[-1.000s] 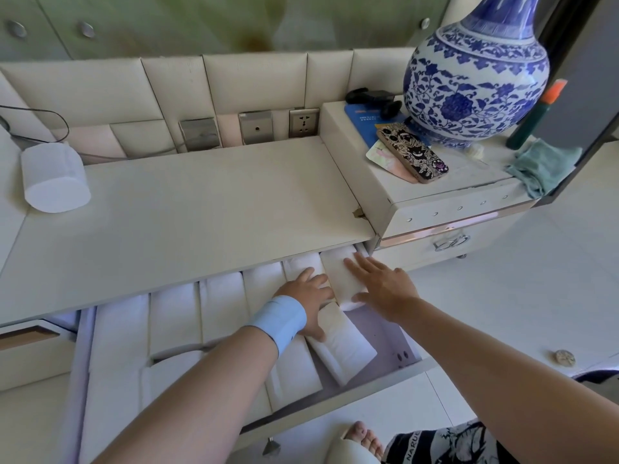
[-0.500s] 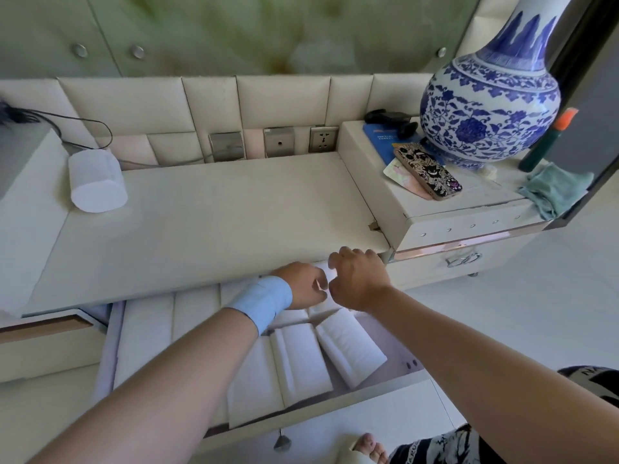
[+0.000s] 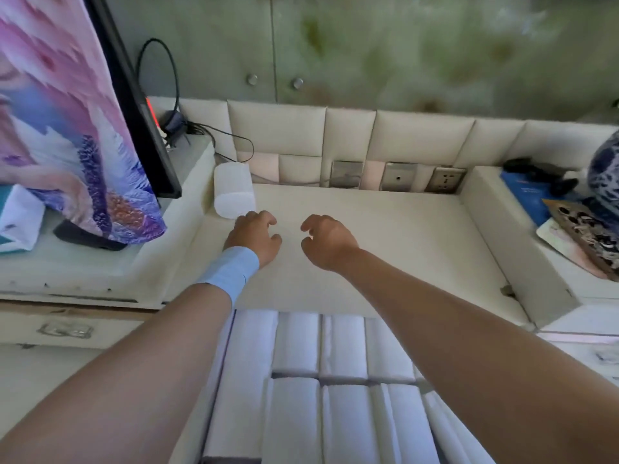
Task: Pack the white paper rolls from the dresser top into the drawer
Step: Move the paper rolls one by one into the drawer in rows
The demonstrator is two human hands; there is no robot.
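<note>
One white paper roll [image 3: 233, 190] lies on its side at the back left corner of the cream dresser top [image 3: 385, 242]. My left hand [image 3: 255, 236], with a light blue wristband, hovers just in front of the roll, fingers curled and apart, holding nothing. My right hand [image 3: 325, 241] is a little to its right over the dresser top, also with fingers apart and nothing in it. Below my forearms the open drawer [image 3: 219, 370] holds several white rolls [image 3: 341, 390] packed in rows.
A screen with a pink and purple picture [image 3: 67, 105] stands on the raised left shelf [image 3: 100, 262], cables behind it. Wall sockets [image 3: 398, 176] line the padded back. On the raised right shelf lie a patterned phone [image 3: 582, 226], a blue booklet [image 3: 526, 195] and a blue-white vase [image 3: 604, 172].
Both hands have come up out of the drawer and reached left across the dresser top toward the lone roll. The view has swung left, bringing the screen in.
</note>
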